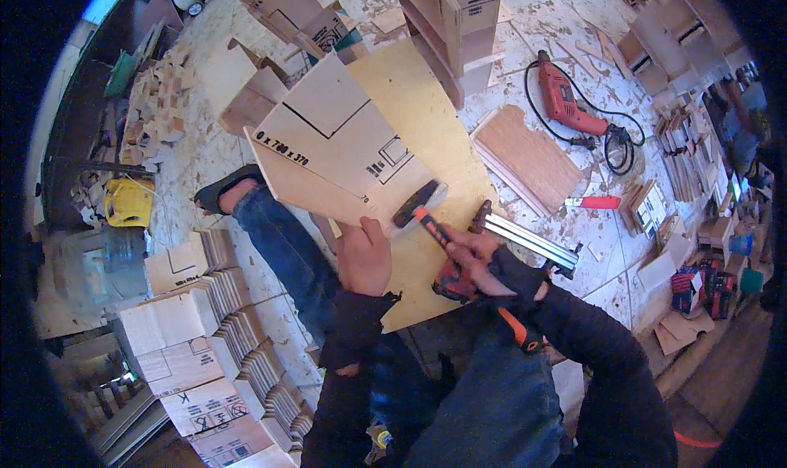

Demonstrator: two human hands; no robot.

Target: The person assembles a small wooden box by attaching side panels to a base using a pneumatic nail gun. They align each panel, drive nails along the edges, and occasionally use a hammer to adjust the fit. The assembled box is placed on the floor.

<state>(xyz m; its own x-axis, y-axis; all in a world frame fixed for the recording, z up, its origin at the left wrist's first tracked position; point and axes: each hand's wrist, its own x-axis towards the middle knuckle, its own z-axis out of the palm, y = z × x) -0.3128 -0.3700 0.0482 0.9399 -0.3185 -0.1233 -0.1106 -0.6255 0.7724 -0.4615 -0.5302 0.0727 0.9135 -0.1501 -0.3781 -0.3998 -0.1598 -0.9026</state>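
Note:
My left hand (365, 261) is closed on the near edge of a light wooden panel (336, 132) printed with black marks. The panel is part of a tilted wooden piece, its underside mostly hidden. In my closed right hand (477, 259) is a hammer (423, 214) with a black head and an orange-and-black handle. The head is over the panel's near corner, blurred at its edge; whether it touches, I cannot tell. Beneath and beside that hand is a red and black nail gun (455, 281) with a silver magazine. A yellowish board (434, 132) lies under the panel.
Stacked wooden pieces (205, 345) stand at the left. To the right are a red corded drill (566, 99), a brown board (529, 156) and a red-handled tool (594, 202). A tall wooden frame (455, 34) stands ahead, and wood scraps litter the tiled floor.

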